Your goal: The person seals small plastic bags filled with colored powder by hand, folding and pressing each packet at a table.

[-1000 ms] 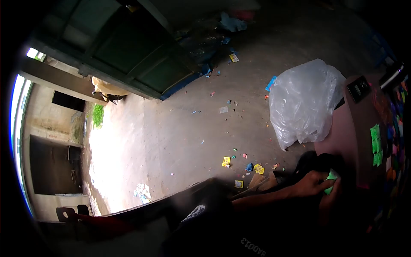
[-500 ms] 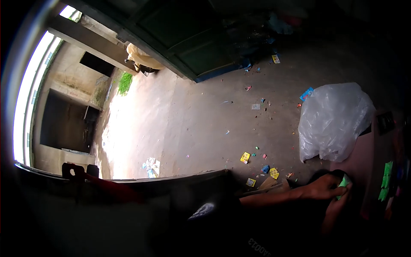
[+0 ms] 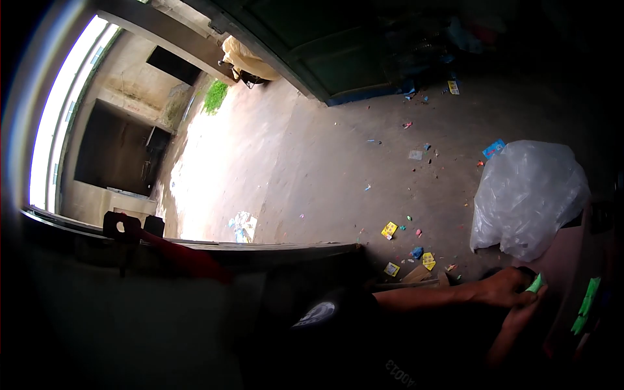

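My left hand (image 3: 507,287) reaches in from the left with its fingers closed on a small green packet (image 3: 535,283). Just below and to the right, my right hand (image 3: 521,313) is pinched on the same packet, partly in shadow. More green packets (image 3: 587,305) lie in a strip on the dark reddish surface (image 3: 558,312) to the right of my hands. Beyond the hands, a large translucent plastic bag (image 3: 530,195) bulges.
Scraps and yellow cards (image 3: 389,230) litter the concrete floor (image 3: 312,175). A blue packet (image 3: 494,148) lies beside the bag. A dark green door (image 3: 338,65) stands at the top; a red strap-like object (image 3: 182,257) is at lower left.
The view has swung, so the floor, bag and hands appear farther right and the bag and hands lower. Both hands remain on the green packet.
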Demonstrator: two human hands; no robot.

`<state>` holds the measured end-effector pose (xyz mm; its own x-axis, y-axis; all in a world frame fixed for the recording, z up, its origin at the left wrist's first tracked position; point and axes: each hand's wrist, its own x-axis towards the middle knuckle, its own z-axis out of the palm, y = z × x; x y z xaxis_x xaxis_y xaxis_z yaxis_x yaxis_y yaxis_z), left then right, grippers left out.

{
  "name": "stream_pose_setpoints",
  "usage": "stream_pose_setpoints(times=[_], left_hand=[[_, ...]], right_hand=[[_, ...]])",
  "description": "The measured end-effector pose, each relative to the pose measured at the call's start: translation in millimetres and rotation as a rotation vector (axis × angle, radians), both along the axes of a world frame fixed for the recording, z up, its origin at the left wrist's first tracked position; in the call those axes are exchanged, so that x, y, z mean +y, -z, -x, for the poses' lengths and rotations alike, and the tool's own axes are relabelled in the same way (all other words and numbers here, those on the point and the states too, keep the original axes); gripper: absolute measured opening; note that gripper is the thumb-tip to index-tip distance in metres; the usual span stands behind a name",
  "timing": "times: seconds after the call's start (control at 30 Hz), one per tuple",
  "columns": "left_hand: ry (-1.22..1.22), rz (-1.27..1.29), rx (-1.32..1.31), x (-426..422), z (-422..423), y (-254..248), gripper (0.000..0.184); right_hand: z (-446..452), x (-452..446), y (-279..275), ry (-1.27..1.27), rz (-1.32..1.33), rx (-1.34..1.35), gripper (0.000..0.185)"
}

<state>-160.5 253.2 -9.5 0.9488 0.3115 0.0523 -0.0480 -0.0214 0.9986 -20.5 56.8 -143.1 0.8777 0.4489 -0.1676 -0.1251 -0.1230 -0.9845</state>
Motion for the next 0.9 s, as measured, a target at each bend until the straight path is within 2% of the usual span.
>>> stream_pose_setpoints(times=[0.03,0.1,0.13,0.17,0.23,0.33,0.37,0.4,0.43,0.47,0.5,0.53,0.63,0.67,0.73,0.8,0.83,0.9], left_hand=[[-0.009,0.002,0.002,-1.6,-2.7,6.2,0.037],[-0.046,-0.01,-0.055,-5.2,-10.1,19.7,0.035],[-0.05,-0.008,-0.054,-4.9,-12.3,24.1,0.035],[-0.048,-0.049,-0.083,-5.1,-14.1,28.4,0.035],[-0.048,-0.089,-0.109,-3.1,-14.3,29.0,0.035],[-0.077,-0.061,-0.116,5.3,-8.5,16.8,0.034],[0.011,-0.023,-0.002,13.0,-3.7,7.0,0.033],[0.1,0.013,0.112,18.3,-1.0,0.4,0.033],[0.099,0.013,0.114,14.9,-3.9,5.5,0.033],[-0.009,0.046,0.066,7.8,-9.4,14.4,0.033],[-0.117,0.079,0.017,3.3,-14.8,24.3,0.033],[-0.117,0.081,0.017,3.7,-18.7,31.2,0.033],[-0.175,0.083,0.014,5.7,-22.0,40.1,0.033],[-0.176,0.039,-0.034,6.7,-20.1,41.6,0.032],[-0.173,-0.014,-0.078,5.9,-18.1,43.0,0.031],[-0.182,-0.137,-0.079,6.3,-17.8,44.3,0.03],[-0.177,-0.151,-0.081,6.0,-17.1,45.5,0.03],[-0.144,-0.069,-0.071,8.6,-15.7,41.1,0.029]], right_hand=[[5.7,15.3,-24.2,0.04,0.027,0.038,0.057],[13.8,32.7,-49.8,0.244,-0.226,0.446,0.058],[15.3,30.2,-43.7,0.24,-0.223,0.447,0.058],[18.6,22.4,-31.7,0.1,-0.033,0.068,0.059],[17.4,8.6,-15.3,-0.046,0.155,-0.309,0.06],[-2.0,-0.1,1.0,-0.154,0.312,-0.574,0.061],[-12.6,-0.9,2.9,-0.039,-0.071,0.025,0.061],[-16.2,-1.9,6.0,-0.006,-0.269,0.326,0.061],[-19.9,-2.9,9.2,0.081,-0.452,0.627,0.062],[-16.6,-6.0,11.2,-0.112,-0.053,0.047,0.06],[-15.6,-7.8,11.8,-0.227,0.153,-0.235,0.06],[-12.7,-6.8,8.4,-0.293,0.35,-0.534,0.059],[1.1,9.1,-17.3,-0.249,0.561,-0.414,0.058],[1.3,11.6,-11.9,-0.058,0.3,-0.041,0.058],[1.0,8.4,-0.4,0.133,0.021,0.332,0.058],[6.8,12.6,6.9,0.149,-0.156,0.416,0.062],[8.1,11.9,7.8,0.153,-0.068,0.377,0.063],[5.5,9.8,14.2,0.167,-0.081,0.425,0.062]])
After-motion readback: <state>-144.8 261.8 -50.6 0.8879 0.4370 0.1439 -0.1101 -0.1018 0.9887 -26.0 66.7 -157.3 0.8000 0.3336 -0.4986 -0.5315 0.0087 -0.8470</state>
